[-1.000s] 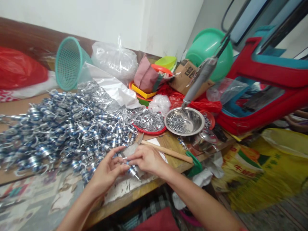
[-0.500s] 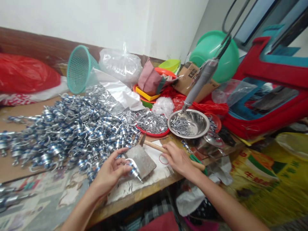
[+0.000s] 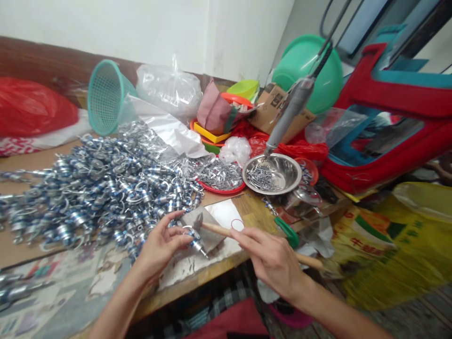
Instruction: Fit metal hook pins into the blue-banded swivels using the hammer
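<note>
A blue and silver metal part (image 3: 198, 246) with a curved ring is pinched in my left hand (image 3: 163, 245), over the near edge of a flat grey metal block (image 3: 211, 238). The fingers of my right hand (image 3: 271, 254) are closed round the wooden handle of a small hammer (image 3: 219, 229). Its dark head is over the block, close beside the ring of the part. To the left lies a big heap of similar blue and silver parts (image 3: 106, 188).
Behind are a red tray (image 3: 226, 190) of silver pieces and a steel bowl (image 3: 291, 176) of metal pins. A grey hanging tool (image 3: 291, 110) points into the bowl. Green-handled scissors (image 3: 286, 231) lie near the table's right edge. A teal basket (image 3: 106, 99) stands at the back left.
My right hand has moved nearer and to the right, and the hammer head has come down and left over the block beside the part. My left hand keeps its hold.
</note>
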A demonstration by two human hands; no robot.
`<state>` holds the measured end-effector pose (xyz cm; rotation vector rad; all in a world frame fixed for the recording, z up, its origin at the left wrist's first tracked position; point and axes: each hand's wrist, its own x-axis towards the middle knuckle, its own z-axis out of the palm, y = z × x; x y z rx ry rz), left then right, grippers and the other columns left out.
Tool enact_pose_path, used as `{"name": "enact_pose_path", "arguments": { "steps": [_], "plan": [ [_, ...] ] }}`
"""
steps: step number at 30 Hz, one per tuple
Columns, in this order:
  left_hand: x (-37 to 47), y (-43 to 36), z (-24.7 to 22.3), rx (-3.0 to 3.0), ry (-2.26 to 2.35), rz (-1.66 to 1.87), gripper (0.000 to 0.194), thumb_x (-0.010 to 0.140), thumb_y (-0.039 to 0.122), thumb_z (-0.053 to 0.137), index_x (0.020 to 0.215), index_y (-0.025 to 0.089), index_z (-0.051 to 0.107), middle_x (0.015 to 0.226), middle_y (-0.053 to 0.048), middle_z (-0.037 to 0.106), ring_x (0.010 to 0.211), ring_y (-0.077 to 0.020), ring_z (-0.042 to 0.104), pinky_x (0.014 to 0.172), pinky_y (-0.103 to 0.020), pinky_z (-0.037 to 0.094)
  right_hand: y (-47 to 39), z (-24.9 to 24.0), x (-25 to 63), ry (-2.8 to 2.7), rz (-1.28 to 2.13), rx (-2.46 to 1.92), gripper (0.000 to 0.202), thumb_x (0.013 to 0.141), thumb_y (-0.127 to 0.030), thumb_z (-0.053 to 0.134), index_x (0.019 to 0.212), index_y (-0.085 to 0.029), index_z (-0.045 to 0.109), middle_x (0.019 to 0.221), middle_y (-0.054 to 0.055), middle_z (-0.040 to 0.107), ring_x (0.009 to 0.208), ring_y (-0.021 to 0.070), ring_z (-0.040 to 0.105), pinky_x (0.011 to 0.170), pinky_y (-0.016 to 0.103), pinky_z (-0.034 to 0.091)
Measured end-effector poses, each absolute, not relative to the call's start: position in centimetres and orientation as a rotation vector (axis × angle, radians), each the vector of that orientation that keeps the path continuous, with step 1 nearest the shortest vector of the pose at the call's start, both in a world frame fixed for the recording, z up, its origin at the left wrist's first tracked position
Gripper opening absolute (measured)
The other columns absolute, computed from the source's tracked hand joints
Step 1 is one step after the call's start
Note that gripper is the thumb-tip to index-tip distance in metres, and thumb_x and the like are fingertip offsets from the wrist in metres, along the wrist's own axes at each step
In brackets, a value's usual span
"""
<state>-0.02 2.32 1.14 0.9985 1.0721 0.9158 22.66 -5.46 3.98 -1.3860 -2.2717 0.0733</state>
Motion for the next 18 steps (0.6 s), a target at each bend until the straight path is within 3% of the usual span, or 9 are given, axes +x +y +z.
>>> {"name": "enact_pose_path", "arguments": {
  "steps": [5, 9, 13, 15, 18],
  "plan": [
    [0.0, 2.3, 1.2, 1.018, 1.135, 0.898, 0.064, 0.056, 0.024, 0.072, 0.114, 0.018, 0.045, 0.066, 0.002, 0.066, 0.061, -0.0140, 0.059, 0.059, -0.025, 0.048, -4.7, 3.4, 23.1, -2.177, 0.286, -1.424, 0.044, 0.083, -0.010, 0.041, 0.123, -0.027, 0.048, 0.095, 0.004, 0.062, 0.083, 0.0141, 0.059, 0.072, 0.025, 0.047],
    [-0.3, 2.2, 1.2, 1.312, 1.352, 0.765, 0.027, 0.059, 0.036, 0.067, 0.079, 0.018, 0.068, 0.074, -0.004, 0.070, 0.075, -0.0223, 0.062, 0.075, -0.033, 0.047, -0.6, 2.1, 23.2, -1.931, 0.408, -1.613, 0.039, 0.082, -0.021, 0.048, 0.121, -0.022, 0.050, 0.099, 0.004, 0.063, 0.087, 0.0149, 0.058, 0.077, 0.025, 0.045],
    [-0.9, 2.5, 0.5, 1.618, 1.430, 0.857, 0.021, 0.054, 0.043, 0.067, 0.062, 0.024, 0.071, 0.092, -0.006, 0.066, 0.090, -0.0286, 0.059, 0.080, -0.034, 0.047, 3.8, 1.2, 23.2, -1.997, 0.457, -1.753, 0.029, 0.079, -0.029, 0.054, 0.106, -0.028, 0.062, 0.084, -0.001, 0.068, 0.072, 0.0137, 0.060, 0.066, 0.021, 0.044],
    [-1.3, 2.6, -0.2, 1.705, 1.401, 0.862, 0.019, 0.057, 0.043, 0.065, 0.065, 0.027, 0.072, 0.095, -0.005, 0.064, 0.094, -0.0289, 0.058, 0.081, -0.036, 0.047, 5.8, 1.4, 23.2, -1.995, 0.392, -1.780, 0.023, 0.081, -0.030, 0.052, 0.100, -0.027, 0.065, 0.087, -0.001, 0.068, 0.078, 0.0133, 0.060, 0.071, 0.021, 0.043],
    [-1.4, 2.6, -1.6, 1.726, 1.336, 0.971, 0.014, 0.059, 0.041, 0.067, 0.065, 0.029, 0.071, 0.087, -0.003, 0.066, 0.091, -0.0282, 0.058, 0.089, -0.042, 0.042, 9.4, 2.1, 23.6, -1.939, 0.252, -1.895, 0.027, 0.087, -0.027, 0.042, 0.106, -0.021, 0.061, 0.104, 0.005, 0.061, 0.096, 0.0151, 0.054, 0.083, 0.025, 0.039]
  ]
}}
